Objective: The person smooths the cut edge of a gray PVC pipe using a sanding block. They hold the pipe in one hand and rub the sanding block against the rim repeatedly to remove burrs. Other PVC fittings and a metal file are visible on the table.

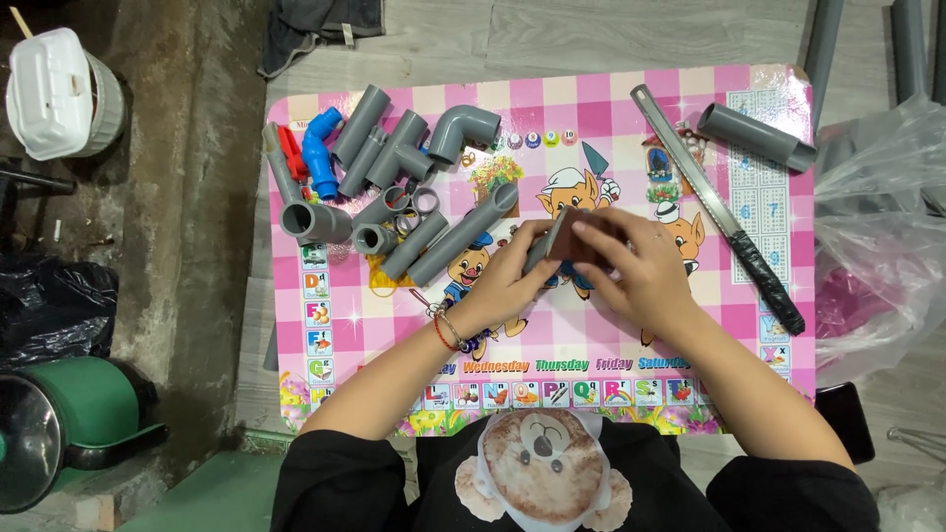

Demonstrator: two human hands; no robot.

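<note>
Left hand: the left hand (507, 276) has its grip closed round a short grey plastic pipe piece (540, 248), fingers curled under it, held just above the surface.
Right hand: the right hand (636, 266) has its grip closed on a small reddish-brown rectangular pad (572, 236), pressed flat against the end of the pipe piece.
Why held so: judged, one hand steadies the pipe while the other presses the pad to it; both are raised off the surface so the pad can reach round the pipe end.
Surface: low pink checked surface with cartoon print (709, 325), hands over its middle.
Left stock: heap of grey plastic pipes and elbow fittings (414, 187), with a blue plastic valve with red handle (317, 148); kept in one cluster, near the left hand but not touching it.
Right stock: long serrated metal saw blade with black taped handle (724, 217) lying diagonally; a grey pipe length (757, 136) at the far right corner, close to the edge.
Open room: bare surface before the person and between hands and blade.
Edges: a clear plastic bag (877, 236) crowds the right edge; the concrete floor (197, 246) lies to the left.
</note>
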